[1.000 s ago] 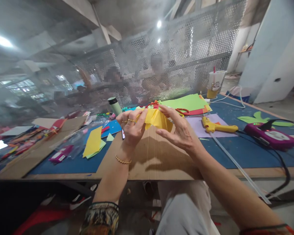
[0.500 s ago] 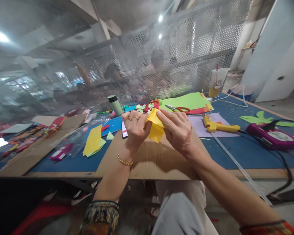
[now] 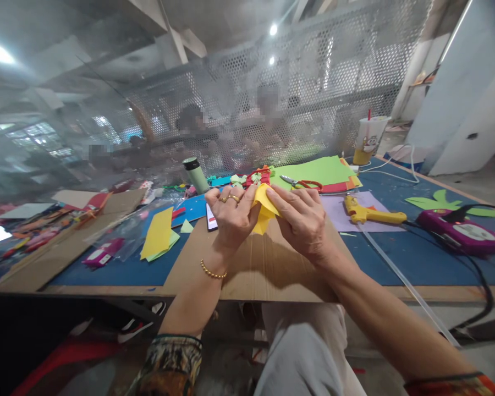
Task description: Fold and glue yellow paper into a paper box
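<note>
A folded piece of yellow paper point(image 3: 265, 212) is held up between both hands, above a sheet of brown cardboard point(image 3: 256, 269). My left hand point(image 3: 234, 214), with a ring and a beaded bracelet, pinches the paper's left side. On the other side my right hand point(image 3: 301, 220) grips it, thumb and fingers closed at the top edge. Fingers partly cover the folds. Just behind the left hand a phone point(image 3: 210, 218) lies partly hidden. Red-handled scissors point(image 3: 301, 183) rest beyond the right hand on green paper point(image 3: 334, 169).
To the right lie a yellow glue gun point(image 3: 373, 214) on lilac paper point(image 3: 338, 217) and a purple device point(image 3: 464, 234) with cables. A drink cup point(image 3: 369, 140) and a green flask point(image 3: 196, 176) stand at the back. Yellow sheets point(image 3: 157, 234) lie left. Beyond is a perforated screen point(image 3: 313, 82).
My left hand has shifted slightly right, toward the right hand, and its fingers cover more of the paper. Less of the yellow paper shows below. The view has moved a little.
</note>
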Demonstrator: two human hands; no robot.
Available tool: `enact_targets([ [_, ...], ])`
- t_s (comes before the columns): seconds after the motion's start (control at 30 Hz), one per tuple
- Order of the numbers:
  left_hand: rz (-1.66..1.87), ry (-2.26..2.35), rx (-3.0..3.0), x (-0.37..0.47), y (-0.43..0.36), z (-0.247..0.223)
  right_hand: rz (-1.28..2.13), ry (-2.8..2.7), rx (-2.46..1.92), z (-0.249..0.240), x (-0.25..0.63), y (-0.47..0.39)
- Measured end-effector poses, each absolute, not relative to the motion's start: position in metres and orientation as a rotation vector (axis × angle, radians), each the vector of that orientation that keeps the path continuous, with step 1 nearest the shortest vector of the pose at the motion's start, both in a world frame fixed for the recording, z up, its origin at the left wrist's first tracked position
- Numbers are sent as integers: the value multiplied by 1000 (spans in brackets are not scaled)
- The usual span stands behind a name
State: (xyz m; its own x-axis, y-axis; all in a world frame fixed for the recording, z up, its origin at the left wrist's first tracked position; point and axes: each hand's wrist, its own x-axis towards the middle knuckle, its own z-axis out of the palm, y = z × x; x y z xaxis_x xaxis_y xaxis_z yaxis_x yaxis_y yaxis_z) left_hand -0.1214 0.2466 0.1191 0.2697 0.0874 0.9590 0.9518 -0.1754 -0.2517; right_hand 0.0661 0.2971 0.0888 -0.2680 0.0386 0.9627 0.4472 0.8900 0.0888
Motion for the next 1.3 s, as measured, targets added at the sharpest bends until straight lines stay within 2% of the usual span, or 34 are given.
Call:
enact_targets([
  [0.37,-1250,-1147,-1631,-111,248,118,-408,-1836,-391,87,66,298],
  [0.6,-1152,-1172,-1526,-108,249,118,-391,-1873,-397,86,64,299],
  [0.93,-1198,-1159,-1576,-111,254,117,-429,-1875,-421,87,60,299],
  [1.17,-1391,-1273,-1651,-123,263,113,-165,-1802,-336,88,59,298],
  [1.3,-1560,-1292,-1605,-134,272,111,316,-1601,-389,88,50,300],
])
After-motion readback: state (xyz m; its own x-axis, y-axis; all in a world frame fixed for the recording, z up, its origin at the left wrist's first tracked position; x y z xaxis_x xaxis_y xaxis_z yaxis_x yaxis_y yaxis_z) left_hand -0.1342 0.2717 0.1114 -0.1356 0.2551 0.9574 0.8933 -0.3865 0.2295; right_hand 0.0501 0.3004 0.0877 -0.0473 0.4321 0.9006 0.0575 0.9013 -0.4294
